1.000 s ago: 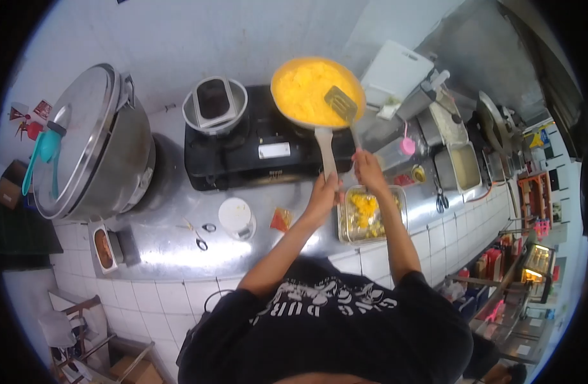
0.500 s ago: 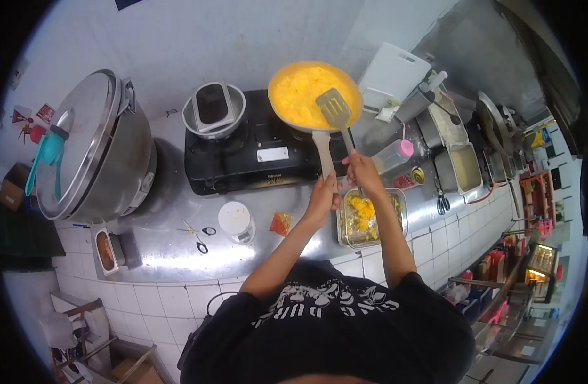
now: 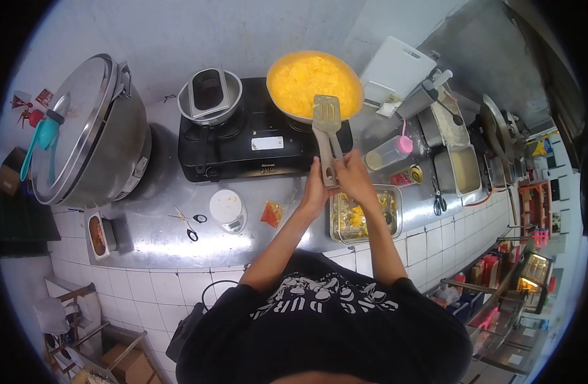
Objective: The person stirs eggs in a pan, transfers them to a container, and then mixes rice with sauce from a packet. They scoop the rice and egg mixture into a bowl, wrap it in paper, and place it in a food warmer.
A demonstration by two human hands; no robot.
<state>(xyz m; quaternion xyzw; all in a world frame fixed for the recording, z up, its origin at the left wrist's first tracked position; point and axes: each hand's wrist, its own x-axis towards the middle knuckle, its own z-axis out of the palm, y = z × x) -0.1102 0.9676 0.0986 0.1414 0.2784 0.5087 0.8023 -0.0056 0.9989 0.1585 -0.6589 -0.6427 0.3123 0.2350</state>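
A frying pan (image 3: 274, 93) full of yellow scrambled egg (image 3: 314, 80) sits over the right side of the black stove (image 3: 225, 157). My left hand (image 3: 315, 195) is at the end of its pale handle, fingers along the side and underneath. In my right hand (image 3: 356, 179) is a slotted spatula (image 3: 326, 110), its blade over the pan's near rim where the handle joins. Below both hands stands a glass dish (image 3: 335, 232) containing yellow pieces, partly covered by my right forearm.
A metal bowl (image 3: 237, 89) with a rectangular tin on it occupies the left burner. A large pot (image 3: 130, 115) stands left. Scissors (image 3: 190, 224), a kitchen scale (image 3: 226, 206) and a packet (image 3: 271, 214) lie in front. A pink-lidded bottle (image 3: 386, 153) and metal tubs (image 3: 463, 168) stand right.
The spatula blade has shifted from the pan's right side to the near rim above the handle. My right hand has moved slightly left, closer to my left hand. The view has tilted a little.
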